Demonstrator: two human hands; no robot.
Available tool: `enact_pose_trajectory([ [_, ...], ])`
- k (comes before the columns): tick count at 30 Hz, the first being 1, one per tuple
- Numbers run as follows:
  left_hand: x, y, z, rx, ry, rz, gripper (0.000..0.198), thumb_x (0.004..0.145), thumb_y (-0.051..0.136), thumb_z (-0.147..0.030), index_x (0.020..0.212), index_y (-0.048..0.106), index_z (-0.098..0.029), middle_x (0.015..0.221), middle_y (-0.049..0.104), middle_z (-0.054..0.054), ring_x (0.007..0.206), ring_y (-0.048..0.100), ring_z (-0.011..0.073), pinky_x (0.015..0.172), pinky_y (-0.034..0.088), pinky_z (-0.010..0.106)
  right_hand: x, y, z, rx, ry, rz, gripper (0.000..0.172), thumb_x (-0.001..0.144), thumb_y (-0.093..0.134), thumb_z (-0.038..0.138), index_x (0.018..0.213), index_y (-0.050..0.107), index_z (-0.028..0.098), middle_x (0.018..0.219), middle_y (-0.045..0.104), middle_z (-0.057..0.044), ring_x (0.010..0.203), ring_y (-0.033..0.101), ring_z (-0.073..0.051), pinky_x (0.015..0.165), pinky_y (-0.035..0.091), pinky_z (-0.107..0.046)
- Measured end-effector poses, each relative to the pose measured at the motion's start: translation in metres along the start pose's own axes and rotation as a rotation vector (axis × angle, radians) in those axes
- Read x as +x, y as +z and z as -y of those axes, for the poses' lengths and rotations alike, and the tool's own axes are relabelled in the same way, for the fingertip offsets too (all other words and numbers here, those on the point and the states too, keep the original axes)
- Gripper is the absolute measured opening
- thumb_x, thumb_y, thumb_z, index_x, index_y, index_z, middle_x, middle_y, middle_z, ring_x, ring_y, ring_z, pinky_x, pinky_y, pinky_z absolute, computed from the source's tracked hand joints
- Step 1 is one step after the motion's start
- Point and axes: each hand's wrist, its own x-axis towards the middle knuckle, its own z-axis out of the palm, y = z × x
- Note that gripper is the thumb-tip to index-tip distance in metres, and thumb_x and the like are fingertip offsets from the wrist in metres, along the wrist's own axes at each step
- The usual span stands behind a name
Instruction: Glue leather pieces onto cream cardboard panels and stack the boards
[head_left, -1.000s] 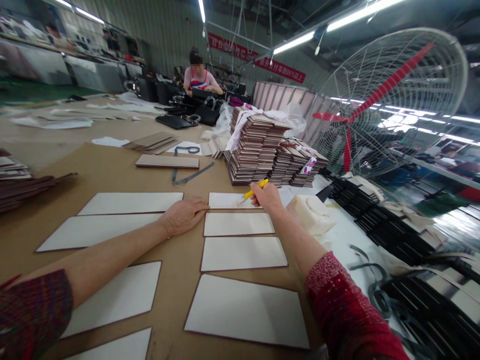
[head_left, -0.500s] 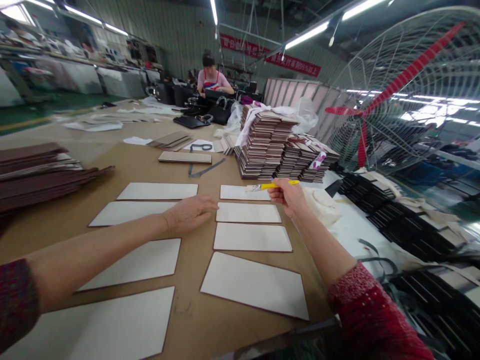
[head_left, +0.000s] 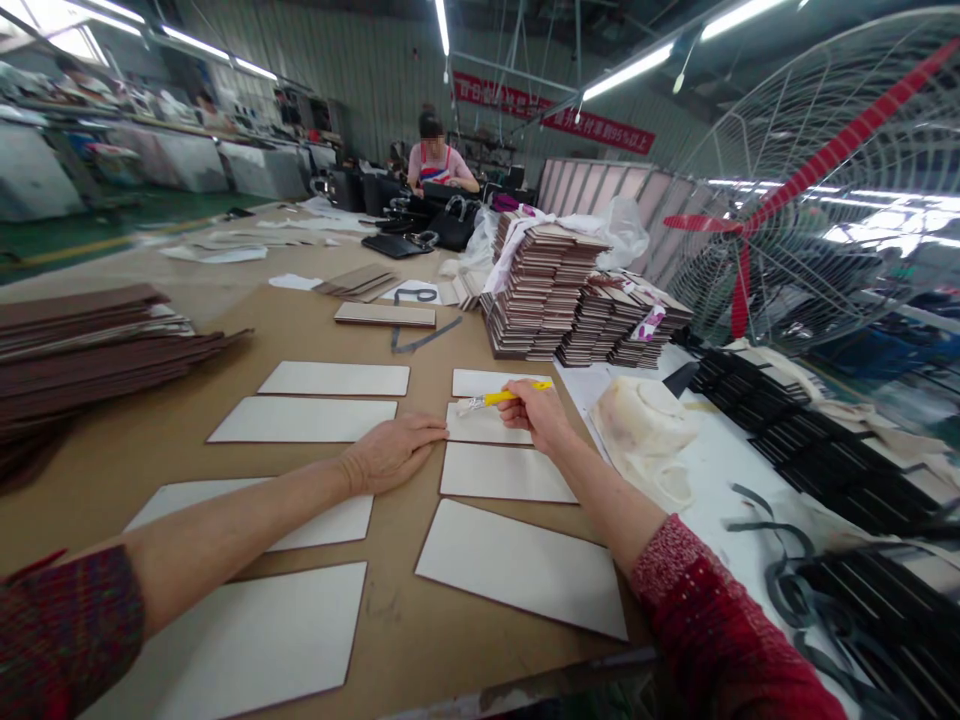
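Gripping a slim, yellow-handled, pale-bristled brush point(head_left: 495, 397) in the closed fingers of the right hand point(head_left: 538, 412), with its bristles at the ten-o'clock corner of a white, rectangular, dark-edged panel point(head_left: 481, 428), and reaching unclenched, extended fingers of the left hand point(head_left: 399, 450) to that panel's nine-o'clock edge.

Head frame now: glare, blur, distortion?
Head view: overhead tube lights clip to white; head view: the fan looks stretched toward the right edge, likely wide-angle distortion; head view: left hand, right hand and brush read clearly, while the far-left background is soft.
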Motion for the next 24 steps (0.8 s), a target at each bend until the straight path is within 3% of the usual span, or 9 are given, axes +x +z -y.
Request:
enact_pose_trajectory([
  [7, 0.000, -0.001, -0.004, 0.011, 0.004, -0.012, 0.039, 0.100, 0.040, -0.017, 0.132, 0.061, -0.017, 0.136, 0.060, 0.008, 0.127, 0.053, 0.0215, 0.115, 0.041, 0.039, 0.005, 0.005, -0.010, -0.081, -0.014, -0.001, 0.010, 0.082, 0.059, 0.024, 0.079, 0.064, 0.016, 0.057, 0.067, 0.000, 0.044, 0.060, -0.011, 0.043, 0.053, -0.019],
  [12, 0.000, -0.002, -0.005, 0.024, 0.007, -0.011, 0.039, 0.099, 0.041, -0.017, 0.132, 0.061, -0.016, 0.136, 0.061, 0.009, 0.126, 0.054, 0.0222, 0.114, 0.043, 0.040, 0.010, -0.004, -0.008, -0.205, -0.053, -0.043, 0.010, 0.080, 0.062, 0.023, 0.075, 0.065, 0.015, 0.055, 0.067, -0.001, 0.041, 0.060, -0.012, 0.040, 0.051, -0.020],
  [24, -0.003, 0.001, 0.000, 0.030, 0.015, -0.008, 0.042, 0.099, 0.039, -0.019, 0.135, 0.060, -0.018, 0.139, 0.060, 0.007, 0.129, 0.053, 0.0214, 0.116, 0.040, 0.040, 0.005, -0.080, 0.007, -0.434, -0.091, -0.227, 0.010, 0.083, 0.061, 0.022, 0.075, 0.061, 0.016, 0.054, 0.065, 0.000, 0.041, 0.058, -0.011, 0.040, 0.049, -0.018],
])
